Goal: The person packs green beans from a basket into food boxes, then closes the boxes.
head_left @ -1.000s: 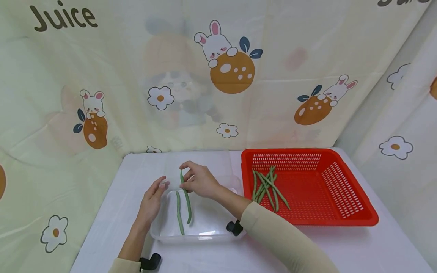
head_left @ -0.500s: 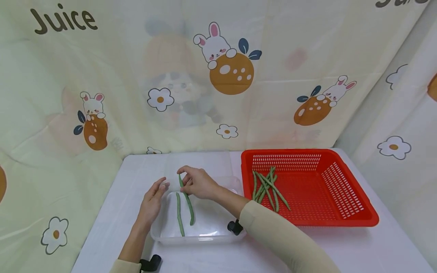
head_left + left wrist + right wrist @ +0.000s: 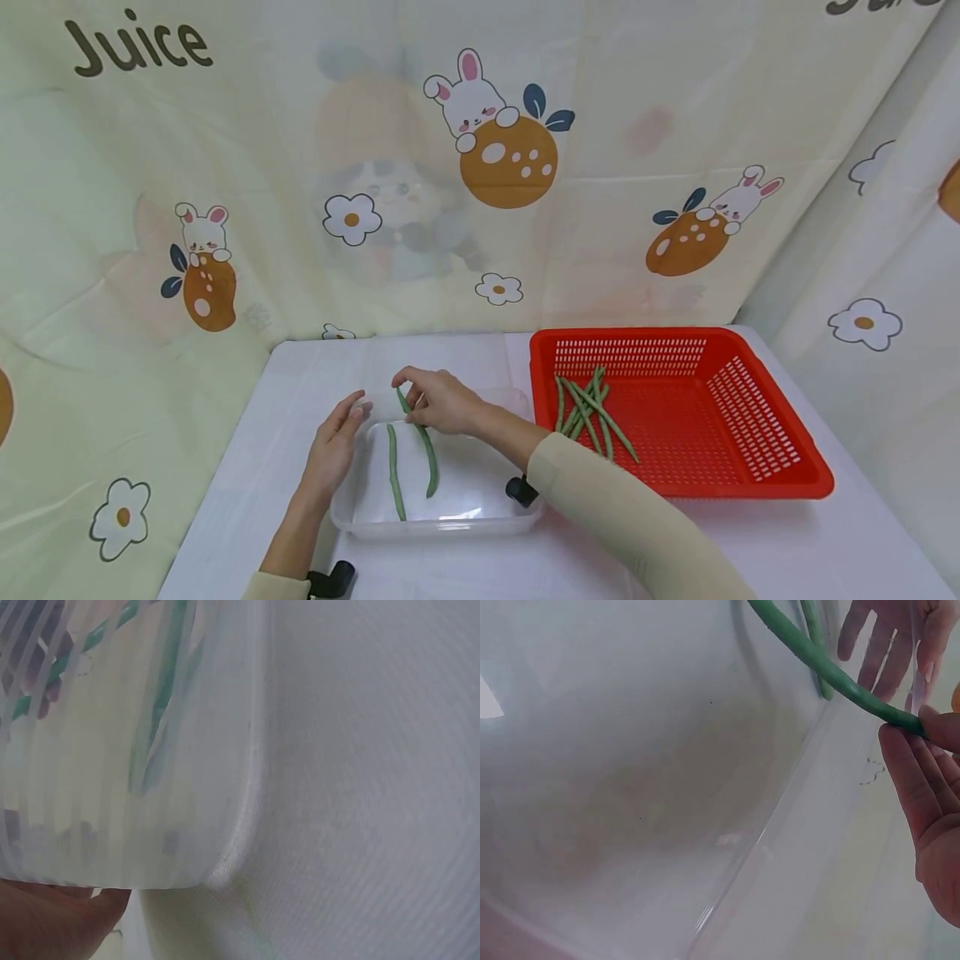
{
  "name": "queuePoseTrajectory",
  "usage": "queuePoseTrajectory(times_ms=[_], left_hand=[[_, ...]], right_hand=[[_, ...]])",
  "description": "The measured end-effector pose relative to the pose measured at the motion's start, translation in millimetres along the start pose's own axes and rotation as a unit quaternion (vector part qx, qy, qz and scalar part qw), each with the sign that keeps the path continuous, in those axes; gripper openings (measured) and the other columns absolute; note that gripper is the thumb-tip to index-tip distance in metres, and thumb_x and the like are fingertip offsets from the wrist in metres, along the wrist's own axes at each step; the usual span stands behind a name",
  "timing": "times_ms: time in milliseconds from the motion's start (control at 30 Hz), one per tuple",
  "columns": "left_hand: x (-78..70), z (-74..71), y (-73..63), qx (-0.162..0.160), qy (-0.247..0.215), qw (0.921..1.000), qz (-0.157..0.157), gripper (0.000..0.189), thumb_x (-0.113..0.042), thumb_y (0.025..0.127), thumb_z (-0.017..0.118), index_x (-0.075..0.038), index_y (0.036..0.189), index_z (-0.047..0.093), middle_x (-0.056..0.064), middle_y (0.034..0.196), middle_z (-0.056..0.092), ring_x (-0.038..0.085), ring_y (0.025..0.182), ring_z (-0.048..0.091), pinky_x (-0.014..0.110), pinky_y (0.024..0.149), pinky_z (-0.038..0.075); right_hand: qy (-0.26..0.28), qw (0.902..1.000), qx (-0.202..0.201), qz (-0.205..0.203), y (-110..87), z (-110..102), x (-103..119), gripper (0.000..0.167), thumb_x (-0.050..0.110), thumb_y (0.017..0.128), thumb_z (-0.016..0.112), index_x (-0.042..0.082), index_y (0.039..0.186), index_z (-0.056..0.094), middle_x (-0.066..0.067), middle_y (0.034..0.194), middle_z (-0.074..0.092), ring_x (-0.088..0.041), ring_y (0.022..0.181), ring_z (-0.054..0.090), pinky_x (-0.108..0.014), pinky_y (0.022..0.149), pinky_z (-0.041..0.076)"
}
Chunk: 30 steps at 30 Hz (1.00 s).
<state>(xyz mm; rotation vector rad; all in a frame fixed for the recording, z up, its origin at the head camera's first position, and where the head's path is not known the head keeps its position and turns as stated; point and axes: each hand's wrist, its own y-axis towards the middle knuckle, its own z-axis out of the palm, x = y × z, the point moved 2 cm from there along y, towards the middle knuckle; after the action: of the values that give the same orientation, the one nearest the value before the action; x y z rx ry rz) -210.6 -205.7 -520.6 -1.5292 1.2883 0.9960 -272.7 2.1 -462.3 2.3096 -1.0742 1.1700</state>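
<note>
A clear plastic container (image 3: 495,525) sits on the table with one green bean (image 3: 395,475) lying lengthwise in its left part. My right hand (image 3: 442,402) pinches a second green bean by its far end between thumb and fingers, as the right wrist view shows; this bean (image 3: 832,675) slants down into the container, and in the head view its near end is right of the lying one. At the container's far left corner my left hand (image 3: 333,437) holds the rim, thumb and fingers on either side of the wall. Through the wall, the left wrist view shows green beans (image 3: 161,697) blurred.
To the right stands a red perforated basket (image 3: 675,450), close to the container, with several green beans (image 3: 592,412) piled in its left part. A patterned curtain (image 3: 300,167) hangs behind the white table (image 3: 247,467).
The green bean in my right hand has swung its near end to the right, and its far end has dropped slightly toward the container. My left hand stays in place at the corner.
</note>
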Motion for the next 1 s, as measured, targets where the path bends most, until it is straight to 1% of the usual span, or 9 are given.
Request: queuePoseTrajectory(times_ms=[233,367,467,600,700,800,833,900,1000], left_hand=[[0.6,0.3,0.2,-0.002,0.003,1.0,0.001,0.048,-0.037,0.113,0.041,-0.02,0.158,0.041,0.014,0.157,0.052,0.034,0.152,0.042,0.06,0.126,0.025],[-0.2,-0.5,-0.2,-0.001,0.004,1.0,0.002,0.048,-0.036,0.113,0.041,-0.019,0.158,0.04,0.014,0.157,0.052,0.034,0.152,0.041,0.06,0.126,0.025],[-0.4,-1.0,-0.5,0.0,0.003,1.0,0.002,0.048,-0.036,0.114,0.04,-0.019,0.158,0.04,0.014,0.158,0.052,0.034,0.152,0.041,0.06,0.125,0.025],[-0.3,-1.0,-0.8,0.003,0.0,1.0,0.004,0.049,-0.037,0.113,0.04,-0.019,0.158,0.04,0.014,0.158,0.051,0.035,0.152,0.041,0.061,0.126,0.024],[-0.2,-0.9,-1.4,0.003,0.0,1.0,0.005,0.049,-0.038,0.113,0.041,-0.019,0.159,0.04,0.014,0.158,0.051,0.035,0.152,0.04,0.062,0.126,0.023],[-0.1,-1.0,-1.9,0.004,0.001,1.0,0.007,0.05,-0.039,0.113,0.041,-0.02,0.159,0.04,0.014,0.158,0.051,0.035,0.153,0.04,0.063,0.126,0.022],[0.0,-1.1,-2.0,0.004,0.001,1.0,0.008,0.05,-0.039,0.113,0.041,-0.019,0.159,0.04,0.014,0.158,0.051,0.035,0.153,0.04,0.063,0.126,0.022],[0.0,-1.2,-2.0,0.005,-0.002,0.9999,0.01,0.05,-0.039,0.113,0.041,-0.019,0.159,0.04,0.014,0.158,0.051,0.035,0.152,0.041,0.063,0.126,0.022],[-0.2,-1.6,-1.9,0.006,-0.005,0.9999,0.011,0.05,-0.039,0.113,0.042,-0.019,0.158,0.04,0.014,0.157,0.052,0.035,0.152,0.041,0.061,0.126,0.023]], right_hand=[[0.009,0.9999,0.009,-0.006,1.0,1,-4,0.053,0.0,0.092,0.077,0.015,0.139,0.059,-0.017,0.114,0.075,-0.007,0.087,0.071,-0.02,0.074,0.058],[0.015,0.9998,0.006,-0.01,1.5,3,-1,0.054,0.0,0.092,0.077,0.013,0.141,0.057,-0.018,0.113,0.075,-0.006,0.084,0.071,-0.019,0.073,0.058],[0.025,0.9997,-0.001,-0.008,1.8,6,1,0.055,0.0,0.092,0.077,0.012,0.141,0.056,-0.015,0.109,0.076,-0.007,0.081,0.072,-0.02,0.071,0.059],[0.062,0.9979,-0.015,0.004,2.5,8,4,0.054,-0.001,0.091,0.077,0.011,0.14,0.056,-0.008,0.101,0.075,-0.01,0.08,0.074,-0.023,0.069,0.062],[0.1,0.9946,-0.016,0.023,3.1,11,5,0.055,-0.002,0.091,0.077,0.01,0.139,0.056,-0.005,0.097,0.073,-0.013,0.079,0.074,-0.027,0.069,0.063],[0.125,0.9912,-0.002,0.043,3.0,15,3,0.053,-0.004,0.089,0.078,0.009,0.136,0.057,-0.007,0.094,0.072,-0.017,0.076,0.074,-0.033,0.07,0.065],[0.126,0.9909,0.006,0.048,2.7,16,3,0.052,-0.005,0.089,0.078,0.008,0.134,0.057,-0.007,0.092,0.071,-0.018,0.075,0.074,-0.034,0.07,0.065],[0.12,0.9909,0.026,0.055,1.7,19,2,0.051,-0.006,0.087,0.078,0.005,0.131,0.055,-0.008,0.088,0.07,-0.02,0.073,0.074,-0.037,0.07,0.065],[0.098,0.9923,0.053,0.055,0.1,23,2,0.052,-0.008,0.086,0.078,-0.001,0.129,0.05,-0.007,0.083,0.066,-0.024,0.072,0.074,-0.038,0.069,0.065]])
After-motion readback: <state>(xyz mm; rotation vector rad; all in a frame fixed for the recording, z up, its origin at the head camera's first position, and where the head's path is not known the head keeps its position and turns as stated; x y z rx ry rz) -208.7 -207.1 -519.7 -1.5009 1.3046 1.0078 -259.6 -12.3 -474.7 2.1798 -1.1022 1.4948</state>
